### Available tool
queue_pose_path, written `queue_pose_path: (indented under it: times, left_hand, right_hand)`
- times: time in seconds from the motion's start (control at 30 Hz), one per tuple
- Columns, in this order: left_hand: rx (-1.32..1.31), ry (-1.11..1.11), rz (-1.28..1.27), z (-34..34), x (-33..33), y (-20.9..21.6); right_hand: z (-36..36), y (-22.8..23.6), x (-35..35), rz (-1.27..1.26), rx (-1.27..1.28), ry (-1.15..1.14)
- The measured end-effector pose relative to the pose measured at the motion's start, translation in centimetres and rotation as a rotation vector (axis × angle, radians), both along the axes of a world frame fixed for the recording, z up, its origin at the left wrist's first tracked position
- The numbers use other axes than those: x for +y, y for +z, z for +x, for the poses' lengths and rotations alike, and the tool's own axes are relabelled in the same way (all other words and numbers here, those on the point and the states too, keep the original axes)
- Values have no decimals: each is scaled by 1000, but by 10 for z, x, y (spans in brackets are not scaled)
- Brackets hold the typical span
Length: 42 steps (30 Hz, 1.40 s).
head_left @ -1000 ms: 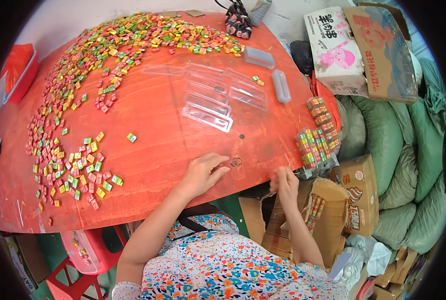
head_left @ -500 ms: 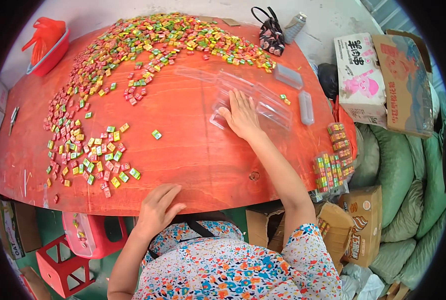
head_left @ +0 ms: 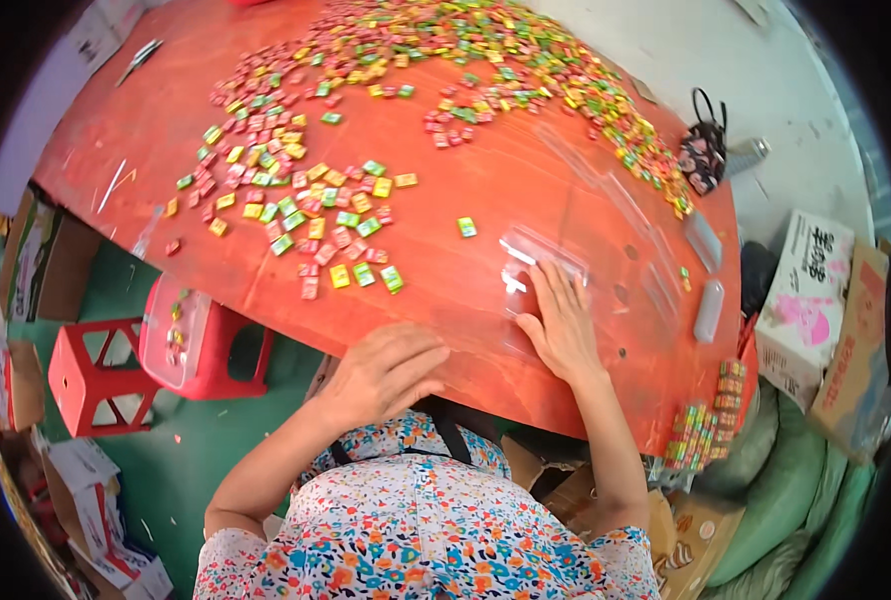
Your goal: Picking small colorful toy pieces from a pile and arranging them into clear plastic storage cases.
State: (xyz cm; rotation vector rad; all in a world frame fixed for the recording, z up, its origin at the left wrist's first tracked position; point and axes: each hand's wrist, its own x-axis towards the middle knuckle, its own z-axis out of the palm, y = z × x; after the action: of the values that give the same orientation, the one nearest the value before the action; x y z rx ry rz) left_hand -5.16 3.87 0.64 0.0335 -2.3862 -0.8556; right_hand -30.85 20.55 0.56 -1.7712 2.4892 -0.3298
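Observation:
My right hand [head_left: 564, 318] lies with fingers stretched over a clear plastic tray [head_left: 514, 275] on the red table, its palm and fingers resting on the tray's right part. My left hand [head_left: 384, 375] hovers by the table's near edge, fingers loosely extended, thumb apart, holding nothing. Between and beyond the hands lies a single green-and-yellow wrapped sweet [head_left: 467, 227]. A loose group of small red, yellow and green sweets [head_left: 336, 215] is spread to the left. More clear plastic trays [head_left: 656, 275], hard to make out against the red, lie right of my right hand.
A large heap of sweets [head_left: 436, 35] curves along the far side. At the right are two greyish plastic containers [head_left: 709, 311], packed blocks of sweets [head_left: 694, 437], a dark patterned bag [head_left: 703, 157] and cardboard boxes [head_left: 804, 285]. Red stools [head_left: 101, 375] stand lower left.
The view has turned, so the table appears tilted. My right hand has drawn one clear tray nearer, away from the others. My left hand has come up over the table's edge.

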Motion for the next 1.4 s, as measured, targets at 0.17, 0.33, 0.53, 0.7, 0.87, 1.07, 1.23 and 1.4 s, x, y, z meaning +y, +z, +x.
queue_pose_path:
  times: [0.17,0.33,0.53,0.7,0.87,1.07,1.23,1.4]
  left_hand:
    - [-192,559,-313,12,-45,0]
    - [-503,672,-346,25,-74,-22]
    - [-491,632,-351,26,-73,-26]
    - [-432,524,-209,39,-63,-18]
    - [-250,584,-195,66,-59,-9]
    - [-234,567,-213,60,-56,-12]
    - [-187,625,-168,54,-56,-6]
    - [-186,748,-177,38,-60,-1]
  right_hand:
    - [7,23,-41,-172,10,110]
    - [53,24,-128,-81,-137,358]
    - [73,-2,-168,-16,-24,502]
    - [67,-7,-142,-94,-120,499]
    - [66,14,-114,-249,-374,371]
    - [79,10,-115,-286,-152,387]
    - [82,7,-119,-294,-144,320]
    - [91,19,-138,-287,-139,177]
